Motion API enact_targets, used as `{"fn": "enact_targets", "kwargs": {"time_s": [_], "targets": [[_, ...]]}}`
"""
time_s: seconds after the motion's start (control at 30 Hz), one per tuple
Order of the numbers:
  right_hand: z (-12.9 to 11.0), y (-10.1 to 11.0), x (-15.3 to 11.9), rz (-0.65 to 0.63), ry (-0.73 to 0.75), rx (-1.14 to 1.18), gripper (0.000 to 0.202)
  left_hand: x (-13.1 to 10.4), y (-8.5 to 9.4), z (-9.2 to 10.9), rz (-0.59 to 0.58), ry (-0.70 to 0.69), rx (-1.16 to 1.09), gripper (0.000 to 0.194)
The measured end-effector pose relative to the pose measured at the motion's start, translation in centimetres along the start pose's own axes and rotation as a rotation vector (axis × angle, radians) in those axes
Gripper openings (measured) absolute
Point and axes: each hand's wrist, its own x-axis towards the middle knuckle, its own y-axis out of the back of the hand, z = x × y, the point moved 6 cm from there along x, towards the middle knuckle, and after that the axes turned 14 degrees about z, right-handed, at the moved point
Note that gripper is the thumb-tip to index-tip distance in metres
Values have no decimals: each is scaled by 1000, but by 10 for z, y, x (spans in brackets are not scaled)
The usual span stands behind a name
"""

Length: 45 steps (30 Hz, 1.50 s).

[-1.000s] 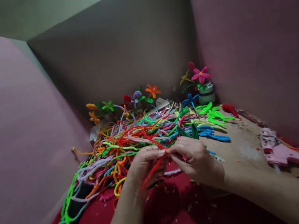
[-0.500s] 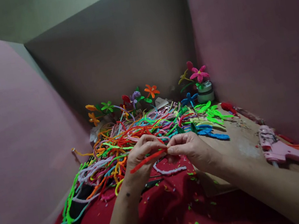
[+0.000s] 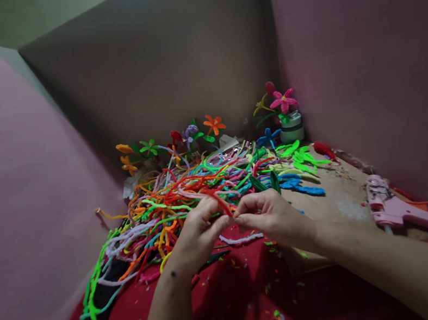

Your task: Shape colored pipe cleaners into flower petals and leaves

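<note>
Red and fuzzy, a pipe cleaner (image 3: 222,204) is arching above the pinched fingertips of the left hand (image 3: 199,230) and the right hand (image 3: 267,216), which are gripping its lower end between them. It is probably behaving as something light, soft-skinned and bendy over a thin wire, best taken near the bend, while a many-coloured pile (image 3: 186,189) is lying behind and a pink glue gun (image 3: 392,211) is resting to the right.

My two bare hands, mid-view
I see the left hand (image 3: 202,227) and right hand (image 3: 275,219) pinching a fuzzy red stem (image 3: 222,204).
</note>
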Motion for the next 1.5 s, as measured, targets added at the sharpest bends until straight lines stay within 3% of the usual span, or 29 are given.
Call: {"fn": "enact_targets", "kwargs": {"time_s": [0.1,0.17,0.23,0.4,0.5,0.57,0.7,0.83,0.93,1.1,1.3,1.37,1.5], "targets": [[-16,3,-8,121,419,-315,15,-4,-12,-20,-76,295,-204,20],[-21,2,-12,163,558,-384,17,-4,-15,-25,-61,365,-298,20],[-18,1,-10,145,490,-320,17,-4,-14,-26,-29,369,-342,17],[3,-2,4,5,-176,118,9,0,-8,-18,45,338,-314,15],[9,1,7,49,-330,176,8,1,-5,-16,140,297,-199,16],[10,3,8,94,-309,174,8,2,-4,-14,218,205,-52,15],[15,7,9,150,-211,95,9,-2,-8,-1,327,-168,353,12],[17,10,9,172,-79,-74,12,-6,-20,3,229,-325,636,15],[15,9,8,175,0,-152,14,-6,-22,4,150,-340,683,15],[7,4,3,106,142,-266,17,-4,-15,3,101,-254,521,17],[-31,19,-1,312,564,-460,19,-4,-9,3,50,-176,396,19],[-33,15,3,205,554,-501,16,-4,-8,3,33,-166,374,18],[-19,6,12,10,323,-475,18,-3,-6,2,37,-115,320,17]]}}
